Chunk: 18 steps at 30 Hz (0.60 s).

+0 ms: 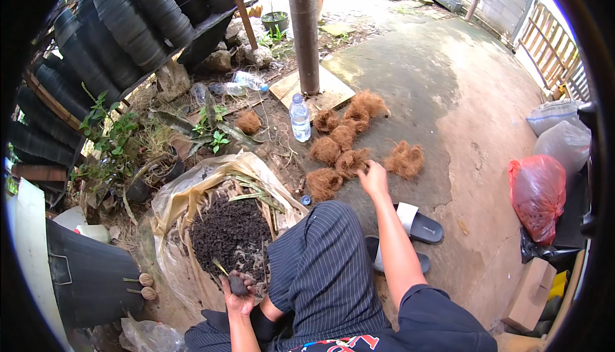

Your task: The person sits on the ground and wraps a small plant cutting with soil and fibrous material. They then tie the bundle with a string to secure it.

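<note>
A dark ball of soil (238, 285) rests in my left hand (235, 304), its fingers curled around it. A thin yellow-green shoot (220, 267) sticks up from the ball. Below and beyond that hand, loose black soil (226, 232) lies on a spread plastic sheet (168, 217). My right hand (375, 180) reaches forward, fingertips at the edge of a brown coconut-fibre clump (350, 161); whether they grip it is unclear. Several similar clumps lie around it, among them one near my knee (324, 184) and one to the right (404, 160).
A water bottle (300, 119) stands by the post (302, 35). Slide sandals (425, 228) lie beside my right forearm. A black tub (89, 275) and two twine-wrapped balls (147, 286) are at left; stacked black pots (129, 25) stand behind. A red plastic bag (537, 193) sits at right.
</note>
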Motion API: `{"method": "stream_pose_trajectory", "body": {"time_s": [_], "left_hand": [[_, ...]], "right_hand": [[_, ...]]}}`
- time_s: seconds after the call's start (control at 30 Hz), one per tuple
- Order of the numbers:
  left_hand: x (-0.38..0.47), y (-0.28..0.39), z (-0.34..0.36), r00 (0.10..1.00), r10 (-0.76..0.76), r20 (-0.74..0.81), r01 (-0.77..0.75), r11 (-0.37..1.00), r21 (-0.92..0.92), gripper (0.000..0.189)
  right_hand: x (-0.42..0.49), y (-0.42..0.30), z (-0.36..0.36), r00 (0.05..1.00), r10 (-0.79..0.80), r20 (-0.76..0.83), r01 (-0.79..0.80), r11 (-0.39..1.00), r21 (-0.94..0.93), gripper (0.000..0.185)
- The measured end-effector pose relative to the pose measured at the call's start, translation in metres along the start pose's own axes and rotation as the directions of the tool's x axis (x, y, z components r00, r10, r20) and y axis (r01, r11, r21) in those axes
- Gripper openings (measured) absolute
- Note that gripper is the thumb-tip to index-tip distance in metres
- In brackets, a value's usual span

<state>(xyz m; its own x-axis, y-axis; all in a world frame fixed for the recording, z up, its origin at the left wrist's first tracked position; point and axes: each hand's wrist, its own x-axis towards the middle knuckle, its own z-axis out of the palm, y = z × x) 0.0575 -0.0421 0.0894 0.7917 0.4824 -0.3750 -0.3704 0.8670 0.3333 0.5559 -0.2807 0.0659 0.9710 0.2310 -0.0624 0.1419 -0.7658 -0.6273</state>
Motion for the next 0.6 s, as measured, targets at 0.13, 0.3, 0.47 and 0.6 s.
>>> {"method": "stream_pose_trajectory", "body": {"time_s": [0.13, 0.3, 0.47, 0.6], "left_hand": [[-0.019, -0.003, -0.006, 0.989, 0.041, -0.139, -0.030, 0.997, 0.077, 0.051], [-0.044, -0.012, -0.025, 0.963, 0.041, -0.267, -0.038, 0.999, 0.015, 0.040], [-0.050, -0.020, -0.045, 0.888, 0.129, -0.442, -0.063, 0.985, 0.160, 0.037], [-0.037, -0.015, -0.039, 0.894, 0.107, -0.435, -0.089, 0.994, 0.062, 0.036]], "right_hand": [[0.024, -0.031, 0.048, 0.985, 0.171, 0.022, -0.165, 0.974, -0.152, 0.071], [0.040, -0.022, 0.078, 0.980, 0.199, -0.016, -0.194, 0.932, -0.307, 0.058], [0.050, 0.005, 0.058, 0.944, 0.307, -0.118, -0.142, 0.705, 0.695, 0.040], [0.017, -0.011, 0.012, 0.969, 0.201, 0.142, -0.166, 0.109, 0.980, 0.040]]}}
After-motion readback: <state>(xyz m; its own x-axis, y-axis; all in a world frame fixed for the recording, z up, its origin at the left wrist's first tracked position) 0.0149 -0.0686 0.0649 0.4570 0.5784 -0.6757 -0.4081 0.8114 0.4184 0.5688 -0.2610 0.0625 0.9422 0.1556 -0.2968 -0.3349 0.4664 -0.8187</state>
